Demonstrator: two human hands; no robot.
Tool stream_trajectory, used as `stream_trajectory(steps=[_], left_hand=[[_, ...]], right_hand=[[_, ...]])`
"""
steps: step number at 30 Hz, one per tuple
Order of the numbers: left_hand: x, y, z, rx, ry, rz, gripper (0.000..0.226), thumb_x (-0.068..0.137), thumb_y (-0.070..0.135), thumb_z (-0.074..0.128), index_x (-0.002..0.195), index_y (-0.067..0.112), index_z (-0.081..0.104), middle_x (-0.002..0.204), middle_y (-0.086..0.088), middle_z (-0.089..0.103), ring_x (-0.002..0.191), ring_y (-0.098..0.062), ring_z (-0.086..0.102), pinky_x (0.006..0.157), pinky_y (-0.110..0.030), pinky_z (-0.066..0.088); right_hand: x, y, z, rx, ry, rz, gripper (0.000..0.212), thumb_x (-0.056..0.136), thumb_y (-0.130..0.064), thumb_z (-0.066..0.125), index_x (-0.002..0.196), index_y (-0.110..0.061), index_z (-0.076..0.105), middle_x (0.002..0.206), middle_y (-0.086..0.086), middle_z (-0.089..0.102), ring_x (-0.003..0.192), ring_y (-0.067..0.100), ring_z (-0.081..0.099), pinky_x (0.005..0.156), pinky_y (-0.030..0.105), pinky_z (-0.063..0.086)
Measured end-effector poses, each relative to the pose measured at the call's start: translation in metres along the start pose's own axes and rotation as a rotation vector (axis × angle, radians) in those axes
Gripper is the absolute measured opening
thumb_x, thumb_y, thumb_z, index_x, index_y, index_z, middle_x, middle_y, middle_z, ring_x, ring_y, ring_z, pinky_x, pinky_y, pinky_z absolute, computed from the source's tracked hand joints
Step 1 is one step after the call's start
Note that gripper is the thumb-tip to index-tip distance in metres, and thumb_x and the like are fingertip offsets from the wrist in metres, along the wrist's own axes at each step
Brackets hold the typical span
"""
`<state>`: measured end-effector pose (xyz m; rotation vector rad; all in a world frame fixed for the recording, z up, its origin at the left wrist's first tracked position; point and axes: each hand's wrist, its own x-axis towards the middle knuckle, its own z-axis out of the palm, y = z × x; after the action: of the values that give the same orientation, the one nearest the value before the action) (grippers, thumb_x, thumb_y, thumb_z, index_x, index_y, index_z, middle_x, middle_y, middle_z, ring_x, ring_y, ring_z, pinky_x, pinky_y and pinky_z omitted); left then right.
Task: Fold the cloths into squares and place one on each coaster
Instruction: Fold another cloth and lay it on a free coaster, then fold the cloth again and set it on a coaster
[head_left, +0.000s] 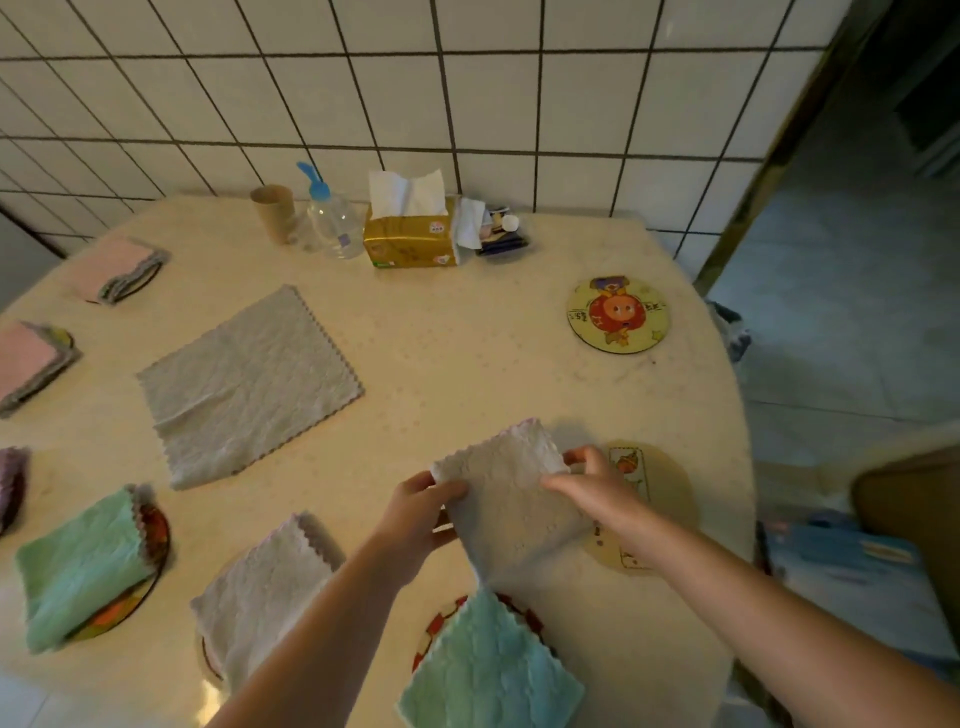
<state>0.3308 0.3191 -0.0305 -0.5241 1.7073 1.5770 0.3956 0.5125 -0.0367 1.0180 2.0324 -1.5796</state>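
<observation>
Gripping folded grey cloth (511, 506) between both hands, over coaster (660, 499).

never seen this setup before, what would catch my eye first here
Both hands at near centre: the left hand and right hand hold a folded grey cloth over a pale coaster. Next, the unfolded grey cloth spread flat left of centre, and the bare cartoon coaster at the far right.

Left hand (415, 512) and right hand (597, 480) pinching folded grey cloth (511, 501), partly over coaster (660, 499)
</observation>
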Motion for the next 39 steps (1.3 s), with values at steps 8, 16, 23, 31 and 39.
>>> stream_trajectory(steps=[8, 16, 23, 31, 39], left_hand=[[0.016, -0.032, 0.093, 0.203, -0.067, 0.044, 0.022, 0.085, 0.007, 0.067, 0.101, 0.002, 0.053, 0.092, -0.014, 0.06, 0.075, -0.026, 0.062, 0.071, -0.041, 0.058], [0.031, -0.053, 0.121, 0.391, 0.009, 0.066, 0.017, 0.081, 0.003, 0.066, 0.075, 0.009, 0.051, 0.065, -0.012, 0.061, 0.058, -0.027, 0.063, 0.057, -0.037, 0.053], [0.044, -0.057, 0.1, 0.521, 0.108, 0.09, 0.011, 0.084, 0.012, 0.061, 0.079, 0.014, 0.052, 0.054, -0.005, 0.062, 0.053, -0.023, 0.061, 0.066, -0.042, 0.057], [0.032, -0.033, 0.041, 0.557, 0.106, 0.163, 0.008, 0.084, 0.005, 0.055, 0.088, 0.012, 0.057, 0.072, -0.006, 0.064, 0.056, -0.02, 0.063, 0.057, -0.027, 0.05], [0.023, 0.01, -0.098, 0.836, 0.268, 0.288, 0.015, 0.088, 0.015, 0.053, 0.102, 0.019, 0.057, 0.092, 0.001, 0.061, 0.067, -0.009, 0.053, 0.05, -0.021, 0.04]], right_hand=[[0.006, 0.047, -0.088, -0.06, 0.12, -0.043, 0.015, 0.083, -0.026, 0.066, 0.095, -0.021, 0.06, 0.087, -0.005, 0.063, 0.08, 0.011, 0.059, 0.065, 0.027, 0.045], [0.026, 0.074, -0.114, -0.316, 0.234, -0.11, 0.014, 0.081, -0.027, 0.07, 0.076, -0.022, 0.058, 0.071, -0.007, 0.059, 0.072, 0.016, 0.056, 0.053, 0.022, 0.036], [0.028, 0.075, -0.107, -0.565, 0.364, -0.171, 0.033, 0.084, -0.028, 0.065, 0.112, -0.015, 0.054, 0.107, 0.001, 0.057, 0.089, 0.017, 0.056, 0.071, 0.029, 0.049], [0.018, 0.026, -0.069, -0.75, 0.383, -0.395, 0.028, 0.089, -0.019, 0.057, 0.116, -0.015, 0.052, 0.114, 0.003, 0.055, 0.107, 0.021, 0.05, 0.085, 0.033, 0.048], [0.024, -0.036, 0.046, -0.755, 0.17, -0.492, 0.029, 0.089, -0.016, 0.054, 0.118, -0.015, 0.053, 0.116, 0.0, 0.057, 0.107, 0.017, 0.054, 0.089, 0.03, 0.044]])
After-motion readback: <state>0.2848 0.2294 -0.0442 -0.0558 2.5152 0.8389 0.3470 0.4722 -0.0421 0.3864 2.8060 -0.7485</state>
